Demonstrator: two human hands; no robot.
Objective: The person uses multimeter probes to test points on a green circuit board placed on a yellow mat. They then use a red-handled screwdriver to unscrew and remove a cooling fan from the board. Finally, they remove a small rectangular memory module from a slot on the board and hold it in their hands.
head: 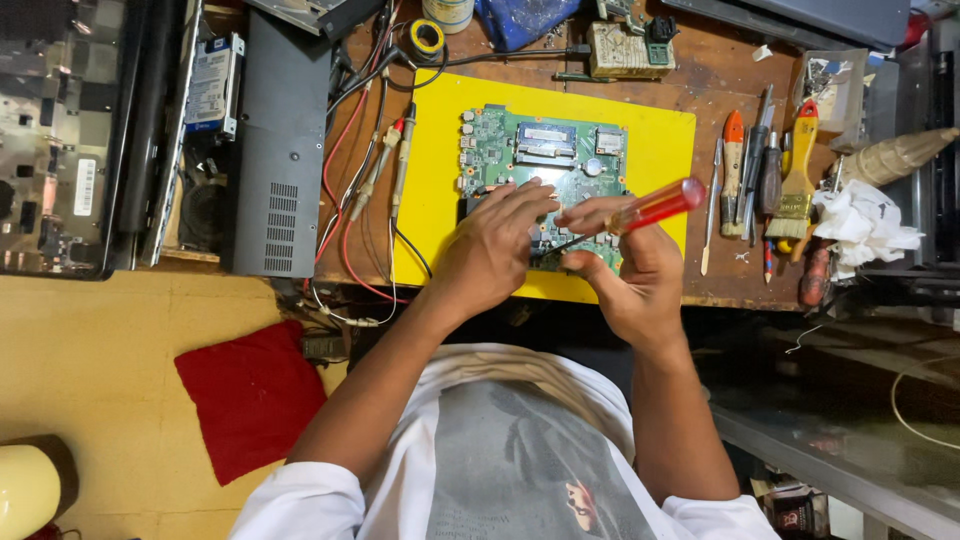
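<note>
Nearest the viewer, the right hand was closed around a screwdriver with a translucent red handle, its dark shaft angled down-left onto the board. The left hand lay spread, fingers flat, pressing on the green circuit board. The step appeared to be working a screw near the board's front edge; the next move would likely call for a steady tip and a firmly pinned board. The board, bearing a memory module and connectors, rested on a yellow mat on the wooden bench. Beyond lay spare tools and red probe leads.
</note>
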